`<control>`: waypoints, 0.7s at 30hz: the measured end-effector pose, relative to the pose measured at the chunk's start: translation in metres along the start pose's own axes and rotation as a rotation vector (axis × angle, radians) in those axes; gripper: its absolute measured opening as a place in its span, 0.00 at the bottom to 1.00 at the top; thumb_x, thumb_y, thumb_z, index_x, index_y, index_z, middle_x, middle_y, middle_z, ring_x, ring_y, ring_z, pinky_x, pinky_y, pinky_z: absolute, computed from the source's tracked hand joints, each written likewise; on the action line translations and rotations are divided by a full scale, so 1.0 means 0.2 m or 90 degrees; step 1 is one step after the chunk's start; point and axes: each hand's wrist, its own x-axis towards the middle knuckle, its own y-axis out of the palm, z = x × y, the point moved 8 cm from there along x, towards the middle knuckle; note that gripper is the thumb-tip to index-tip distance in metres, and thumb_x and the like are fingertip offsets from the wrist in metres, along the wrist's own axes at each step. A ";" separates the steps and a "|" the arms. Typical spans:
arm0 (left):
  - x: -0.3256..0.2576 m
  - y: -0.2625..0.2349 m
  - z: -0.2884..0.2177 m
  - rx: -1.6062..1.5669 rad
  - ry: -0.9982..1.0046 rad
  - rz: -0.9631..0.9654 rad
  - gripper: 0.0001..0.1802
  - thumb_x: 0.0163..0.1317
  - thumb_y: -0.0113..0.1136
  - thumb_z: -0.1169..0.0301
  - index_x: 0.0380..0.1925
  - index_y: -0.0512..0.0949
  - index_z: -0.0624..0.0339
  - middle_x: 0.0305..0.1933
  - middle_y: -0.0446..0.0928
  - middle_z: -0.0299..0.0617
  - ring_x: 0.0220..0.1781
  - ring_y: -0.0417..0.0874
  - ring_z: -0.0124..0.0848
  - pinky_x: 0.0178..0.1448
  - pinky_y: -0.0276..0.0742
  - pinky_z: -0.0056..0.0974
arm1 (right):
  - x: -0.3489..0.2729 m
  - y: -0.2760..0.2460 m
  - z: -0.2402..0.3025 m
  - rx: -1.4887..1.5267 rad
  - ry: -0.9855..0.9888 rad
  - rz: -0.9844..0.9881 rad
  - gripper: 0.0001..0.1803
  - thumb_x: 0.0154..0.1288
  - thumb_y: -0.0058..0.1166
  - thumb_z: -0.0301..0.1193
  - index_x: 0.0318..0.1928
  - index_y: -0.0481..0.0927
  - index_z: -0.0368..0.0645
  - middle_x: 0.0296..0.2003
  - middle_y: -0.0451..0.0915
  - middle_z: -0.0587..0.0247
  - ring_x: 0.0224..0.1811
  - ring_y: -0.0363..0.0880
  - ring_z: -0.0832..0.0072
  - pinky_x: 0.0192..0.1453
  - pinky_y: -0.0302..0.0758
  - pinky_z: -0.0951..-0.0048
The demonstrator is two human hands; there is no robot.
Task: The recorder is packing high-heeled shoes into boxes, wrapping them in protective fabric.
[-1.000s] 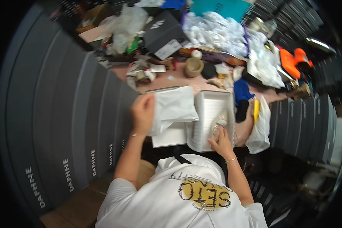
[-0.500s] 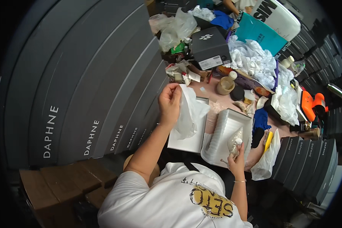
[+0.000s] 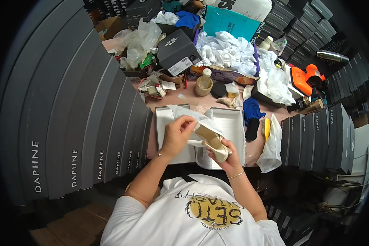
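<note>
A pale cream shoe [image 3: 215, 148] is in my right hand [image 3: 230, 159], whose fingers wrap round its heel end. The shoe's insole faces up, and its toe points away from me into a thin white bag or sheet [image 3: 201, 117]. My left hand [image 3: 178, 134] pinches the white sheet's near side, beside the shoe's toe. Beneath both hands lie two white-lined grey shoe box halves side by side: the left half [image 3: 163, 119] and the right half [image 3: 230, 119]. Wavy white packing lining shows along the right half; the hands partly cover both.
Stacked dark shoe boxes [image 3: 76, 123] wall the left, and more boxes [image 3: 315, 137] stand right. Behind are a brush jar [image 3: 203, 85], a closed grey shoe box [image 3: 178, 51] and crumpled white paper [image 3: 227, 53]. A blue cloth [image 3: 253, 110] and white bag [image 3: 270, 149] lie right.
My left hand has come down and right with the white sheet. My right hand has lifted the shoe and brought it left; its toe is now in the sheet. The view has shifted.
</note>
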 end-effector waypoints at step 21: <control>-0.36 0.35 -0.34 0.141 0.499 -0.025 0.13 0.47 0.61 0.70 0.35 0.77 0.58 0.27 0.69 0.36 0.26 0.77 0.32 0.26 0.75 0.35 | 0.01 -0.08 0.11 0.069 -0.025 0.013 0.11 0.65 0.46 0.35 0.40 0.75 0.41 0.41 0.79 0.60 0.45 0.79 0.67 0.53 0.77 0.64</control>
